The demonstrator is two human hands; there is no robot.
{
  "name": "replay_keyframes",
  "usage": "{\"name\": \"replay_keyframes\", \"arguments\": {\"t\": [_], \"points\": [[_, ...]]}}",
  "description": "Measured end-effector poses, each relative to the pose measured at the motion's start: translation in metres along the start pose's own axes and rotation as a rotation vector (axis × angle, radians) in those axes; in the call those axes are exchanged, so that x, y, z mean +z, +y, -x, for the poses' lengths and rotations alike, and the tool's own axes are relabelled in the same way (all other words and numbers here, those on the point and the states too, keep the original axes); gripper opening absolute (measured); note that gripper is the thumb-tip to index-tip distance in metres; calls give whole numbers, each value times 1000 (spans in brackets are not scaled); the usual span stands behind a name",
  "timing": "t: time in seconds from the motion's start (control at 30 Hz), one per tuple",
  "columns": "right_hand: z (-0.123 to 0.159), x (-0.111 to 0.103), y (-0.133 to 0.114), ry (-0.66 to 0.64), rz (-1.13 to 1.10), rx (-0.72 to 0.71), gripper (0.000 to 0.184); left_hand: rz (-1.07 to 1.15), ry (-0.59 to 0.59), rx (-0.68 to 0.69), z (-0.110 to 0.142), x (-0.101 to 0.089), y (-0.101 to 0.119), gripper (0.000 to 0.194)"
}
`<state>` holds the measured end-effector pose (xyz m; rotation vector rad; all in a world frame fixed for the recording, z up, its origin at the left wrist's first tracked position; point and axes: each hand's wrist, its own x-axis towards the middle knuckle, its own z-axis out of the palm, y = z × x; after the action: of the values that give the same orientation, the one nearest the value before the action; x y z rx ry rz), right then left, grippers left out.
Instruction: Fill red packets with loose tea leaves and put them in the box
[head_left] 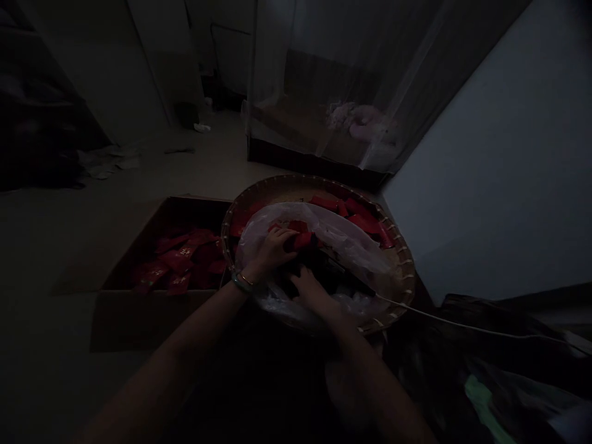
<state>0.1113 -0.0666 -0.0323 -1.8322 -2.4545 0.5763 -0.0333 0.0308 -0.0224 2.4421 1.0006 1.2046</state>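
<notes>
The room is very dark. My left hand, with bangles at the wrist, is curled round a red packet inside a clear plastic bag. The bag lies in a round woven basket tray with more red packets along its far side. My right hand reaches into the bag lower down; its fingers are buried in dark contents and I cannot make out what they touch.
A cardboard box with several red packets sits left of the tray. A white cable runs right from the tray. A netted bed stands behind, a pale wall to the right, dark bundles at the lower right.
</notes>
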Motion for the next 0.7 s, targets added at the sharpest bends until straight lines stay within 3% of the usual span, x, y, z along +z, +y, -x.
{"name": "replay_keyframes", "arguments": {"t": [0.13, 0.3, 0.7], "points": [[-3, -2, -3, -39, 73, -26, 63, 16, -3, -3, 1, 3, -2, 46], [-3, -6, 1, -22, 87, 73, 49, 28, -22, -48, 3, 7, -5, 48], [1, -10, 27, 236, -335, 125, 34, 22, -115, -129, 3, 6, -1, 42]]}}
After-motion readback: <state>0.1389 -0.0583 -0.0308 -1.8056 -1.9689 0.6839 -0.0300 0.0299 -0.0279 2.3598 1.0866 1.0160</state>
